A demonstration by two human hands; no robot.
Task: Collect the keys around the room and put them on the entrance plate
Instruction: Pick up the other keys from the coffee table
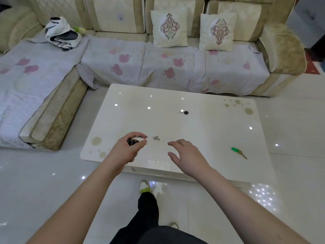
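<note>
My left hand (129, 147) grips a black-headed key (132, 142) with a metal ring, above the near left part of the white coffee table (202, 143). Just right of it a small metal key ring (156, 138) lies on the tabletop. My right hand (186, 152) hovers with relaxed, spread fingers a little right of that ring and holds nothing. A black round-headed key (184, 112) lies near the table's middle. A green-headed key (239, 153) lies near the table's right front. No entrance plate is in view.
A cream sofa (158, 59) with a pink-flowered cover wraps around the back and left of the table. Two patterned cushions (169, 29) lean at the back. A bag (60, 33) sits in the sofa's corner. My leg and shoe (145, 187) stand on glossy tiles.
</note>
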